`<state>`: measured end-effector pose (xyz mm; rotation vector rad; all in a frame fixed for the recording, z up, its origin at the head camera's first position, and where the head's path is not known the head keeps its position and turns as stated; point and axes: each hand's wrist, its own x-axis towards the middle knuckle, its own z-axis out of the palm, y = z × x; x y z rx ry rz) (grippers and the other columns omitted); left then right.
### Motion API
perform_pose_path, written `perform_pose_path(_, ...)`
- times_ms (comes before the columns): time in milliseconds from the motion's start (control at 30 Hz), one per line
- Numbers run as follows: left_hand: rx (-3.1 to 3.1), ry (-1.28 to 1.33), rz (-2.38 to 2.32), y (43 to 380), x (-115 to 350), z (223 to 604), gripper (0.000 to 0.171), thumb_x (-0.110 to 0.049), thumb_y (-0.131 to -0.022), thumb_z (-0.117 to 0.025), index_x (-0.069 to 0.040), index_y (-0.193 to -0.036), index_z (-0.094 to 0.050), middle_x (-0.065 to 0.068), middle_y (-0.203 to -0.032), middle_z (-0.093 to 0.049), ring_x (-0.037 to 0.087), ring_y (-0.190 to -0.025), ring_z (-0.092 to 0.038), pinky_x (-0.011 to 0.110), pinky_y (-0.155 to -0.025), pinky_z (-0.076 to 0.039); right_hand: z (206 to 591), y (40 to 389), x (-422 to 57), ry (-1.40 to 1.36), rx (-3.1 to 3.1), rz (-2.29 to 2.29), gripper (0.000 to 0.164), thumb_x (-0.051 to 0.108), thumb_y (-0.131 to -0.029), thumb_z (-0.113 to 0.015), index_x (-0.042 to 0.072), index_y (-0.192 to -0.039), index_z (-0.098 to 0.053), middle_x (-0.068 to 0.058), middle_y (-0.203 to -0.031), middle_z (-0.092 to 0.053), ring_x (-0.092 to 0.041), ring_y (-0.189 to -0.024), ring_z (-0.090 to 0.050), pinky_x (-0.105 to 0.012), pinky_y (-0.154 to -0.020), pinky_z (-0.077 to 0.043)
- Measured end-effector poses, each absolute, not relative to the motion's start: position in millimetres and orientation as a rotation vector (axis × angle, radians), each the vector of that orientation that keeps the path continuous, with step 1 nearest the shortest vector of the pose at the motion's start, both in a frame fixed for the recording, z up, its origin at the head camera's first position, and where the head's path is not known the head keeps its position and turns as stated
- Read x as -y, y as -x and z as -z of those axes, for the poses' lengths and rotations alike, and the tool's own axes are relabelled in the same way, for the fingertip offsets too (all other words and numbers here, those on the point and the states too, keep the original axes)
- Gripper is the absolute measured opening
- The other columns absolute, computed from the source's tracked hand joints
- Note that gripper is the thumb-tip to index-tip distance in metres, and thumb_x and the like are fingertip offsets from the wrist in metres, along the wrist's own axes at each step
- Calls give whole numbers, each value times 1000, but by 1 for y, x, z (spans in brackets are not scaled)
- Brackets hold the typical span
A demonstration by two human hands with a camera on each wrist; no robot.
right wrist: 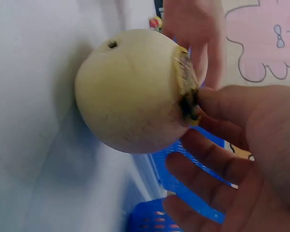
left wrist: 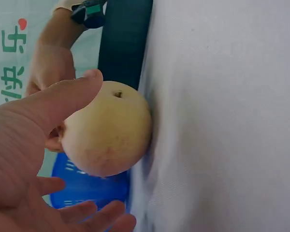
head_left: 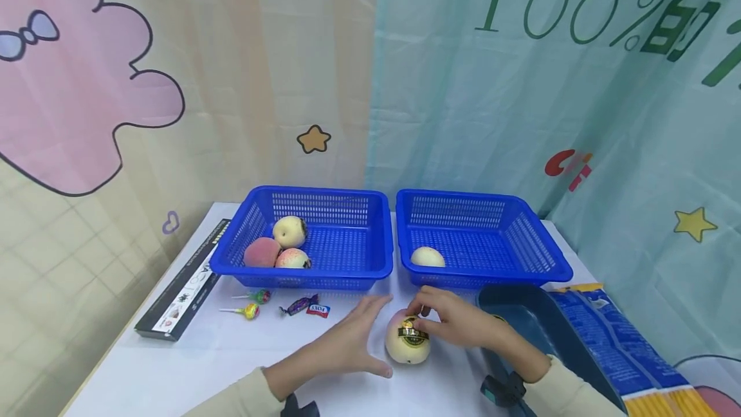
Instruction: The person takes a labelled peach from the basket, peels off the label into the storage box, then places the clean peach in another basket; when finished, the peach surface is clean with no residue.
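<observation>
A pale yellow peach (head_left: 408, 347) with a pinkish flush and a black-and-gold label (head_left: 413, 333) rests on the white table. My right hand (head_left: 454, 320) holds it from the upper right; in the right wrist view the thumb (right wrist: 222, 102) lies against the label and the lower fingers are spread. My left hand (head_left: 347, 343) is held to the left of the peach, fingers stretched out and thumb apart. In the left wrist view, the left thumb (left wrist: 63, 96) overlaps the peach (left wrist: 108, 133); whether it touches is unclear.
Behind are two blue baskets: the left basket (head_left: 301, 282) holds three peaches, the right basket (head_left: 492, 275) one pale peach (head_left: 428, 257). Lollipops (head_left: 250, 311) and wrapped candies (head_left: 300, 304) lie left. A dark box (head_left: 185, 282), dark teal tray (head_left: 570, 356) and blue-yellow packet (head_left: 616, 333) flank the table.
</observation>
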<state>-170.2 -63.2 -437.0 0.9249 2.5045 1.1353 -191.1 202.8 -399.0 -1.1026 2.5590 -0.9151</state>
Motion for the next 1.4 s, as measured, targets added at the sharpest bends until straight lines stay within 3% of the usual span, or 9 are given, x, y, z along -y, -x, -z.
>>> perform_pose_path(67, -2455, -960, -1209, 179, 52, 446, 101, -35, -70, -95, -14, -152, -40, 4, -145, -46, 20, -128, -51, 38, -103, -48, 399, 193, -199, 1092, -2585, 949, 10, 15, -98, -69, 13, -108, -70, 6, -98, -63, -6, -89, -59, -27, -73, -54)
perform_pose_path(167, -2329, -1003, -1352, 191, 43, 455, 87, -22, -70, -95, -13, -142, -47, 1, -135, -53, 11, -111, -59, 28, -89, -52, 398, 194, -196, 938, -2565, 1037, 6, 10, -96, -70, 11, -101, -71, 6, -90, -64, -10, -81, -59, -25, -68, -53)
perform_pose_path(300, -2205, -1034, -1442, 198, 39, 460, 82, -14, -73, -92, -15, -139, -46, 2, -138, -52, 10, -107, -62, 24, -82, -53, 395, 196, -197, 701, -2481, 1168, 2, 8, -96, -69, 8, -98, -71, 1, -87, -65, -17, -81, -59, -32, -71, -56)
perform_pose_path(467, -2150, -1041, -1464, 203, 37, 463, 80, -14, -75, -90, -17, -141, -44, 2, -141, -51, 10, -111, -61, 24, -86, -54, 383, 196, -201, 600, -2377, 1275, 6, 11, -98, -68, 6, -97, -69, -2, -89, -65, -20, -86, -60, -42, -82, -56)
perform_pose_path(633, -2148, -1005, -1478, 205, 39, 465, 80, -16, -74, -90, -18, -140, -45, -1, -139, -51, 11, -111, -61, 24, -86, -54, 346, 190, -224, 669, -2319, 1369, 11, 13, -101, -63, 2, -102, -68, -10, -96, -68, -25, -89, -62, -33, -82, -54)
perform_pose_path(833, -2169, -985, -1462, 205, 40, 468, 79, -19, -75, -90, -21, -140, -45, -1, -140, -50, 13, -113, -61, 24, -86, -54, 318, 183, -295, 630, -2544, 1290, 11, 14, -102, -63, 3, -103, -66, -12, -98, -67, -26, -89, -63, -29, -80, -56)
perform_pose_path(1000, -2168, -982, -1457, 204, 40, 470, 79, -21, -75, -91, -20, -140, -45, 0, -139, -50, 14, -114, -61, 25, -86, -54, 338, 182, -346, 503, -2589, 1061, 7, 5, -101, -61, 3, -97, -65, -7, -86, -61, -21, -76, -56, -27, -63, -49)
perform_pose_path(1133, -2170, -975, -1452, 204, 40, 471, 80, -22, -75, -91, -22, -140, -45, -1, -140, -50, 14, -114, -61, 25, -87, -54, 365, 185, -363, 383, -2613, 964, 12, -4, -96, -57, 2, -89, -64, -5, -75, -58, -22, -65, -54, -26, -50, -41)
perform_pose_path(1400, -2149, -964, -1457, 203, 39, 470, 79, -18, -76, -91, -22, -140, -45, -1, -140, -49, 15, -115, -61, 24, -87, -54, 398, 187, -353, 218, -2842, 656, 19, -9, -89, -56, 6, -78, -60, -2, -65, -55, -17, -55, -53, -31, -49, -43)
